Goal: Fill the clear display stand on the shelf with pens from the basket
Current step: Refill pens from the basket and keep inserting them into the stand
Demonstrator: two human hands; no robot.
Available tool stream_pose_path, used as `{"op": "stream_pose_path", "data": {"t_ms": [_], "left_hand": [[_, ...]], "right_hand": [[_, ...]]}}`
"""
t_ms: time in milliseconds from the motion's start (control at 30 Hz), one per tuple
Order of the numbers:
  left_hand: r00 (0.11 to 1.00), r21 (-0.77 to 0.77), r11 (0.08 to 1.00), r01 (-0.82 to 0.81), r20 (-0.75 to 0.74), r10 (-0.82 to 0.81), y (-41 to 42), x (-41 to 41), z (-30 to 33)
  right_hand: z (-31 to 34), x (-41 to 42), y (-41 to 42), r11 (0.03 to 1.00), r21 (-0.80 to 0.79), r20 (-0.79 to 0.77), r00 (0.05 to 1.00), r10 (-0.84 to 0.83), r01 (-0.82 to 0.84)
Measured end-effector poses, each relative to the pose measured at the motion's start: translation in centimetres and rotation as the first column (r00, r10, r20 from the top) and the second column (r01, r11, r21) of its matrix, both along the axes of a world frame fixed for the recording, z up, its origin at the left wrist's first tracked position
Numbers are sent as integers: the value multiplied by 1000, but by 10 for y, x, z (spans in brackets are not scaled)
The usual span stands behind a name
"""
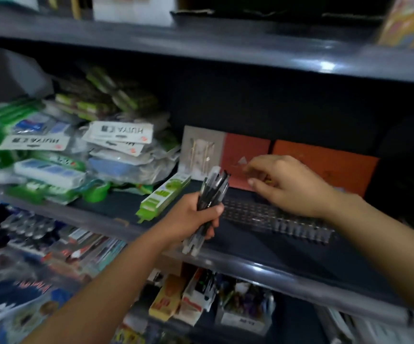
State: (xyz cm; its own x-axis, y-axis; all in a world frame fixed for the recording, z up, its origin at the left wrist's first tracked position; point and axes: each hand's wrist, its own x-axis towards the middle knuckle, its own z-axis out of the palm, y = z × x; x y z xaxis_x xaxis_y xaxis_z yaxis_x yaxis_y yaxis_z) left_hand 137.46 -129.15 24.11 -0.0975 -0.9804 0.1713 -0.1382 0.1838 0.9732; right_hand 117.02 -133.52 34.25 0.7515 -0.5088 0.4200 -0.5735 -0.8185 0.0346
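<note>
Pens (209, 194) fill my left hand (193, 214), a fat bunch of black and clear ones with my fingers wrapped tight around the middle, held just in front of the dark shelf (263, 265). My right hand (290, 184) is over the clear display stand (278, 219), which lies flat on the shelf with rows of little slots, and its fingers are bent as if they pinch something small, but it is too blurry for me to tell. Green packs (162, 197) sit to the left and orange cards (325, 165) lean at the back.
</note>
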Motion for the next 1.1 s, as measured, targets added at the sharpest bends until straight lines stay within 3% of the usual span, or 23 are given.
{"op": "stream_pose_path", "data": {"t_ms": [333, 700, 1100], "left_hand": [[986, -71, 997, 23, 167, -11, -42, -56, 14], [968, -121, 993, 0, 250, 30, -54, -76, 19], [959, -109, 994, 14, 282, 17, -67, -68, 17]], "right_hand": [[23, -36, -11, 988, 153, 76, 996, -41, 29], [18, -46, -25, 895, 425, 269, 926, -265, 132], [32, -62, -35, 864, 468, 299, 887, -353, 186]]}}
